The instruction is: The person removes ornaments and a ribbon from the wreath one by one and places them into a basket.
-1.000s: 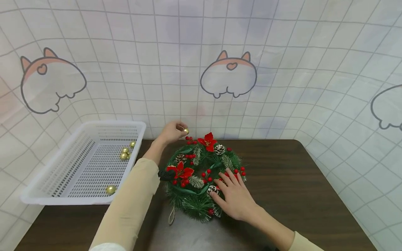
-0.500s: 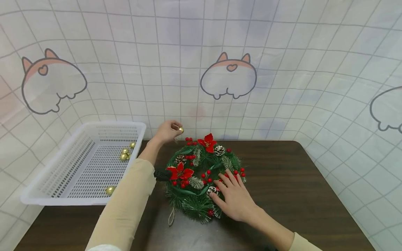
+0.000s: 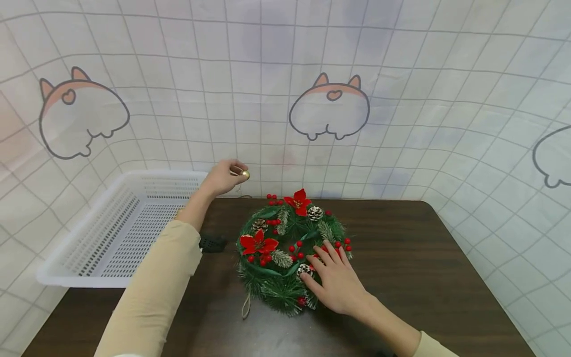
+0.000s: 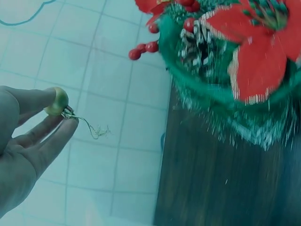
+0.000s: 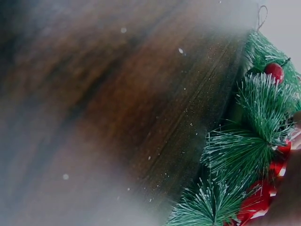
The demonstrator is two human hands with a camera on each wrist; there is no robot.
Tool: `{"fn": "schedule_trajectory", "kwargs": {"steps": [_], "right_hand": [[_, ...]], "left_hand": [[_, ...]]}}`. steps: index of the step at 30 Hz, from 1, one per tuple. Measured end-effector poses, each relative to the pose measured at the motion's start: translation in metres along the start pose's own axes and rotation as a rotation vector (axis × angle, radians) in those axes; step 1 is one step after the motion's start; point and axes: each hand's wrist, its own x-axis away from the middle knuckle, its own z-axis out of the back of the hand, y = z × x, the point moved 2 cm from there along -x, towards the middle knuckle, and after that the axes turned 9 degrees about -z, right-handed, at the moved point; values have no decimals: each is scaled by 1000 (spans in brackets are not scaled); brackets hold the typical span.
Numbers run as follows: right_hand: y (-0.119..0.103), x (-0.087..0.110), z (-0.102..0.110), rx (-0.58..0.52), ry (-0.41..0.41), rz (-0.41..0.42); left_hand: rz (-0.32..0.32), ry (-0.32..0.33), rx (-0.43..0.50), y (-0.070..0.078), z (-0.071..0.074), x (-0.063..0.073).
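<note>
My left hand [image 3: 225, 178] pinches a small gold ball ornament [image 3: 245, 174] between thumb and fingers, up near the back edge of the table. In the left wrist view a thin gold string [image 4: 94, 132] trails from the ornament's cap. A green Christmas wreath [image 3: 278, 292] lies flat on the table, to the right of that hand and apart from it. It carries red poinsettias [image 3: 258, 243], frosted pine cones [image 3: 315, 213] and red berries. Spread over the wreath's right side, my right hand [image 3: 339, 285] rests with fingers extended. The right wrist view shows pine needles [image 5: 235, 150] beside the tabletop.
A white perforated plastic basket [image 3: 89, 281] stands at the left, partly behind my left arm; a sliver of gold [image 3: 180, 211] shows there. A twine loop [image 3: 246, 307] sticks out at the wreath's front. The dark wooden table [image 3: 415, 277] meets a grid-patterned cloth wall [image 3: 250, 124].
My left hand has moved left and slightly up with the gold ornament, away from the wreath toward the basket, so the arm covers most basket ornaments. My right hand stays on the wreath.
</note>
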Motion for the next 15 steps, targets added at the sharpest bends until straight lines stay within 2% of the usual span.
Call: {"fn": "schedule_trajectory", "kwargs": {"steps": [15], "right_hand": [[0,-1,1,11,2,-6]], "left_hand": [[-39,-32,32,2,24,27]]}}
